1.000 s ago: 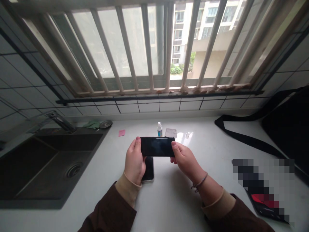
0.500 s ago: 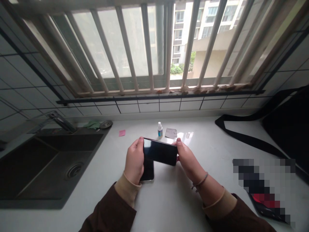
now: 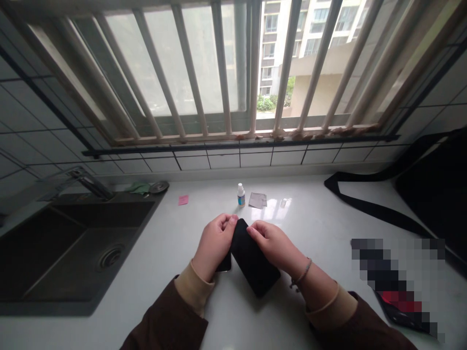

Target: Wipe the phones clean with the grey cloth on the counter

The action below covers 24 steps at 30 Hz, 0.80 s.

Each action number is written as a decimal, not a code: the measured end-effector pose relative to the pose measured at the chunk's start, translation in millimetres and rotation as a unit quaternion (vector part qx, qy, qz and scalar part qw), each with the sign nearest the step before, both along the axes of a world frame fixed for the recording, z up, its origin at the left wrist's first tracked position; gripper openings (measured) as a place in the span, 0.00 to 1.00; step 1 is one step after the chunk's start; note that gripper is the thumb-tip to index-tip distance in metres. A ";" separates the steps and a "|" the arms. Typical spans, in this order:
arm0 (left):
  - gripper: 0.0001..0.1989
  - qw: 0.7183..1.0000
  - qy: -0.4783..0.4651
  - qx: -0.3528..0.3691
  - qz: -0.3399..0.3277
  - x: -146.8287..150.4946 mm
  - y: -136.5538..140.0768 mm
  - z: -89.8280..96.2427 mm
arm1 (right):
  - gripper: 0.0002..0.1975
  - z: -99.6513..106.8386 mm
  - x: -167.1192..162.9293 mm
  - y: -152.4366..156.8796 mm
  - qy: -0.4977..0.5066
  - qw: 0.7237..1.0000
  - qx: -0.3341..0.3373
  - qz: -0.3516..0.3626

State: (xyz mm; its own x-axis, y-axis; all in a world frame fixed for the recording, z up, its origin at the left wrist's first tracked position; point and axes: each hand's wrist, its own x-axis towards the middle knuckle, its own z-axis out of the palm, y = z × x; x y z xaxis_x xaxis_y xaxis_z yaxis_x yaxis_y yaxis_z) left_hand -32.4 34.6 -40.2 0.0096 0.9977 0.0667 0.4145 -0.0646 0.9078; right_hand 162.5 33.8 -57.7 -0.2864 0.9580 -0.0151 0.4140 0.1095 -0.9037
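Between my hands a black smartphone (image 3: 255,262) is held tilted, its long side slanting down to the right. My left hand (image 3: 215,243) pinches its upper left corner between thumb and fingers. My right hand (image 3: 272,240) is closed on the upper right edge, thumb on the near face. A second dark phone (image 3: 225,264) lies on the counter, mostly hidden behind my left hand. Just beyond my hands stands a small white bottle (image 3: 241,195) with a blue label. Beside it lies a grey cloth (image 3: 258,200).
A dark sink (image 3: 83,243) with a faucet (image 3: 91,182) is at the left. A pink paper (image 3: 183,200) and a small clear piece (image 3: 284,202) lie on the white counter (image 3: 146,272). A black bag strap (image 3: 372,209) and a blurred-out item (image 3: 397,287) are at the right.
The phone has turned from lying level across both hands to a steep slant, its lower end swinging down toward me. Both hands have shifted to grip its upper end.
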 end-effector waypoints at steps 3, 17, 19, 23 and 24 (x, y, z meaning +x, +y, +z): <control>0.17 0.988 0.127 0.079 0.049 -4.0 0.1 2.2 | 0.19 -4.3 4.2 5.8 -0.027 0.998 -0.004 -0.059; 0.20 0.885 0.461 0.034 0.051 -7.8 -3.7 -18.3 | 0.16 -13.3 16.7 16.2 -0.172 0.968 -0.008 -0.182; 0.19 0.884 0.463 0.033 0.051 -7.4 -3.6 -18.0 | 0.16 -13.6 17.3 17.1 -0.189 0.964 -0.004 -0.186; 0.19 0.884 0.464 0.032 0.051 -6.4 -4.5 -18.0 | 0.15 -15.5 18.3 18.7 -0.221 0.958 0.005 -0.185; 0.19 0.884 0.463 0.031 0.051 -6.2 -4.7 -18.0 | 0.14 -16.0 18.5 18.9 -0.230 0.956 0.007 -0.185</control>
